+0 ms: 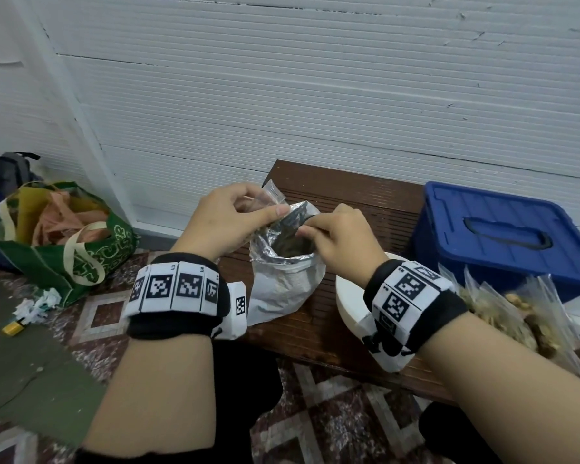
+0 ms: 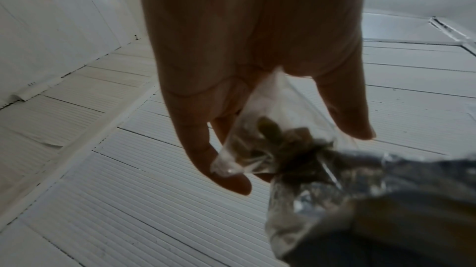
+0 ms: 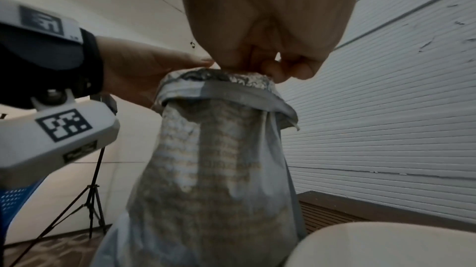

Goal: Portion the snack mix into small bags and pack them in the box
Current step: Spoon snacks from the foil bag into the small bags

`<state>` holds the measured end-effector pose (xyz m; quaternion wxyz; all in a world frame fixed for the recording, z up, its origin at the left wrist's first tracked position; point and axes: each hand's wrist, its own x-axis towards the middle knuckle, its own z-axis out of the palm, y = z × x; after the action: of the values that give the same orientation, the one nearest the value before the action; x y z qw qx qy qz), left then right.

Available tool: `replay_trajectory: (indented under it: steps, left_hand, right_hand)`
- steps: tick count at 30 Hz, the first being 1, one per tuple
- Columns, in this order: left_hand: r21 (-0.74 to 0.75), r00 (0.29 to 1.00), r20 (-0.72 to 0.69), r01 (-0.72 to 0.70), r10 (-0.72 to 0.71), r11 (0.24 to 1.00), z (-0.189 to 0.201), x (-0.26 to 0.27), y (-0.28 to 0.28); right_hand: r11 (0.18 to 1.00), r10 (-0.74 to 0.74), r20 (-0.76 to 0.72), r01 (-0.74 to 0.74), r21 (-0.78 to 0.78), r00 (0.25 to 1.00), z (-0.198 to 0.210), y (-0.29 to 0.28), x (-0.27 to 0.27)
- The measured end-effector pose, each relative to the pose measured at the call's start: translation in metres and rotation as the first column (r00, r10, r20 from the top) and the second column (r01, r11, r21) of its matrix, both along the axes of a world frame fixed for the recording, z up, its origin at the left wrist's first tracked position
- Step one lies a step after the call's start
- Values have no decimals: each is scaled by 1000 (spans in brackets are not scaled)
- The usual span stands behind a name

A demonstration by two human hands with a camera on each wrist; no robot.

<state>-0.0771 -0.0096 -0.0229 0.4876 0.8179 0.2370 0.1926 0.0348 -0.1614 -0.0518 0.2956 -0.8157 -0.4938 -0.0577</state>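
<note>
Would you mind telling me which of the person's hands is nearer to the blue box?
Right. The right hand is at the foil bag's rim, on the side toward the blue box; the left hand holds a small clear bag on the bag's far side.

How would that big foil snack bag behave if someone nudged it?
Probably floppy: the foil snack bag is crinkled, its top rolled down. It may tip, since it stands tall on the bench and the right hand pinches its rim. It likely feels light and bulky.
</note>
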Motion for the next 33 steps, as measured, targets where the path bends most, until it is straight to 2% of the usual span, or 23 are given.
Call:
replay_trajectory:
  steps: [2,5,12,18,24,29,33]
  left_hand:
    - [-6,1000,-2,6,-6,1000,0,0,0]
    - [-14,1000,-6,13,-13,1000,2,-1,-1]
    - [20,1000,21,1,-2,1000,3,-3,-1]
    - [46,1000,23,9,-10,999,5,-8,2]
    - [66,999,-10,32,-31,997,5,-6,0]
    - [107,998,-54,48,-42,993,8,-4,-3]
    - [186,993,-108,76,-56,980,8,1,-6]
  right_hand:
    - [999,-35,-162,41,30,986,6,-1,0]
    - [978,-122,-367,174,113,922,11,-3,1]
    - [839,-301,-535,486,245,789,27,-11,13]
    - [739,-363,-599,612,281,714,43,-23,33]
    - [686,-379,-588,644,340,714,62,-28,49]
    - [688,-352,-597,632,358,721,74,-23,50]
    - [735,-338,-587,596,324,736,72,-12,44]
